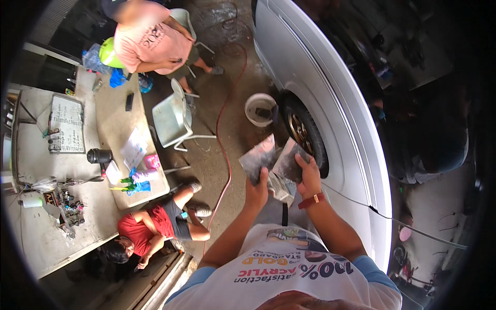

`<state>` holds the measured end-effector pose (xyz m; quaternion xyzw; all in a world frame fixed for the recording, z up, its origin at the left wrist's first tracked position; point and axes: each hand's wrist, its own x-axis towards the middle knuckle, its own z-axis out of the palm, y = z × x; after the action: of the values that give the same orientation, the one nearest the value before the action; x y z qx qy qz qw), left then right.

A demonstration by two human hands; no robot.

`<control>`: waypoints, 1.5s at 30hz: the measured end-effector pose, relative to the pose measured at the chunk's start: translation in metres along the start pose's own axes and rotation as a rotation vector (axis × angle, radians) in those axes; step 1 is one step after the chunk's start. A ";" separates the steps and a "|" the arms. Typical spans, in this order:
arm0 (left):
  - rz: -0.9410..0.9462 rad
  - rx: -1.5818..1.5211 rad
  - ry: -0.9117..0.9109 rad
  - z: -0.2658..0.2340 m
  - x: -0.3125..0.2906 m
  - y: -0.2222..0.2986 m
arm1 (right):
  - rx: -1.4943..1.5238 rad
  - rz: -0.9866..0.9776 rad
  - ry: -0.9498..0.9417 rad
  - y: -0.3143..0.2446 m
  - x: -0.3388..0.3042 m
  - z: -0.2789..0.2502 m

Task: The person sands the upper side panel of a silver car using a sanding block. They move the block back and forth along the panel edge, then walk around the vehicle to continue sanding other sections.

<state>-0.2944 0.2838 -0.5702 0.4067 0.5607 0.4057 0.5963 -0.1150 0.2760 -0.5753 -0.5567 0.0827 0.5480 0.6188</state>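
Observation:
My left hand (257, 190) is closed on a pale, grey-smeared sheet (258, 156), with the thumb pressed flat on its face. In my right hand (309, 178) is a darker grey, worn sheet (289, 159), pinched between thumb and fingers. Both sheets look thin and stiff, perhaps used sandpaper. They are held up side by side, tilted apart at the top. Below and between them shows a crumpled, printed piece (280, 188); I cannot tell whether a hand holds it. A red band (313, 201) circles my right wrist.
A silver car (341, 119) with a dark wheel (304, 126) stands close on my right. Ahead is a white bucket (253, 106). A red hose (223, 134) crosses the floor. At left are a chair (170, 119), a cluttered table (111, 126) and two people, one standing, one seated.

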 end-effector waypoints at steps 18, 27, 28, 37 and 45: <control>0.471 0.403 -0.510 -0.011 -0.093 -0.119 | -0.126 -0.183 -0.212 0.097 -0.011 -0.169; 0.622 0.430 -0.507 -0.047 -0.225 -0.328 | -0.208 -0.522 -0.317 0.237 -0.051 -0.347; 0.594 0.420 -0.500 -0.055 -0.249 -0.329 | -0.202 -0.535 -0.331 0.242 -0.074 -0.352; 0.106 0.370 -0.756 -0.148 -0.365 -0.300 | -0.654 -0.808 -0.619 0.263 -0.216 -0.360; 0.096 0.161 -0.692 -0.209 -0.345 -0.294 | -0.458 -0.741 -0.468 0.301 -0.198 -0.318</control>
<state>-0.5099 -0.1344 -0.7384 0.5915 0.3363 0.2260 0.6971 -0.2619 -0.1547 -0.7309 -0.5325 -0.3845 0.4053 0.6359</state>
